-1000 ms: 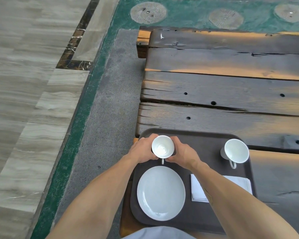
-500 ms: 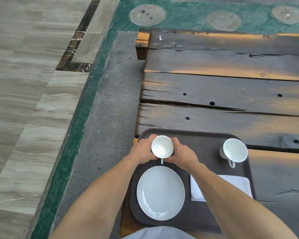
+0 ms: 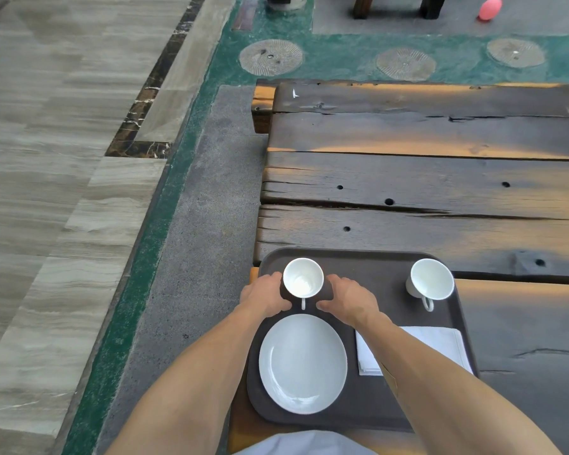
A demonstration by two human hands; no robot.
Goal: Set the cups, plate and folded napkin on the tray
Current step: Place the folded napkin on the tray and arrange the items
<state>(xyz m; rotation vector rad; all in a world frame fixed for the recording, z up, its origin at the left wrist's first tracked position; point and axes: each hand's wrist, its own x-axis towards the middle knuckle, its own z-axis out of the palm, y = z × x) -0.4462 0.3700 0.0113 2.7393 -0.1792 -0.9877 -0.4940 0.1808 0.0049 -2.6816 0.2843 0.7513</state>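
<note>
The left hand (image 3: 266, 295) and right hand (image 3: 349, 297) cup the near-left cup (image 3: 303, 278) from either side on the tray (image 3: 372, 274), above the plate (image 3: 303, 363). Farther right sit the napkin (image 3: 440, 343) and second cup (image 3: 431, 279). A careless release could catch the handle and tip the cup.

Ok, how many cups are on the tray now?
2. One white ceramic cup sits far-left on the dark brown tray between both hands; the other white ceramic cup sits far-right. None seem hidden.
</note>
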